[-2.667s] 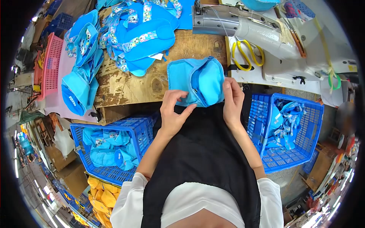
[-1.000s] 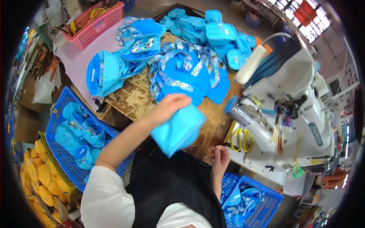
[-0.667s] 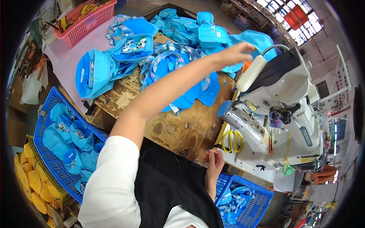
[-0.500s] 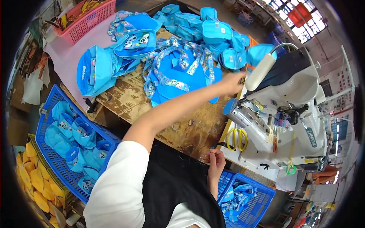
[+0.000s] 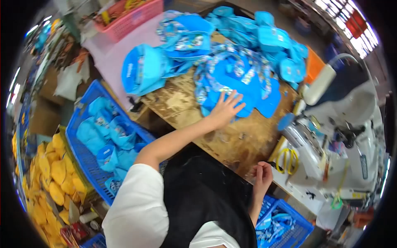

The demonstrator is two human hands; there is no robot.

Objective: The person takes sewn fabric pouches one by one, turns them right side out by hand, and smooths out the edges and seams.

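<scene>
Well, the worktop [image 5: 223,142] had open room between the blue pile [image 5: 242,68] and its near edge. The pile stretched roughly left to right, a rounded flap [image 5: 269,101] pointing toward the near right corner. The left hand [image 5: 226,110] splayed loose fingers over its near side; the right hand [image 5: 262,173] curled by that corner, contents unclear.

You wear a white short sleeve [image 5: 136,206] on the left arm, which is wide and loose, with soft folds, and it finishes near the elbow. Over the chest you have a plain black garment [image 5: 202,194], like an apron, and a few small pale threads are on its cloth. Its top edge is curved, and inside this curve the white shirt front [image 5: 213,234] is visible. Your left hand [image 5: 225,110] and right hand [image 5: 262,173] are bare.
</scene>
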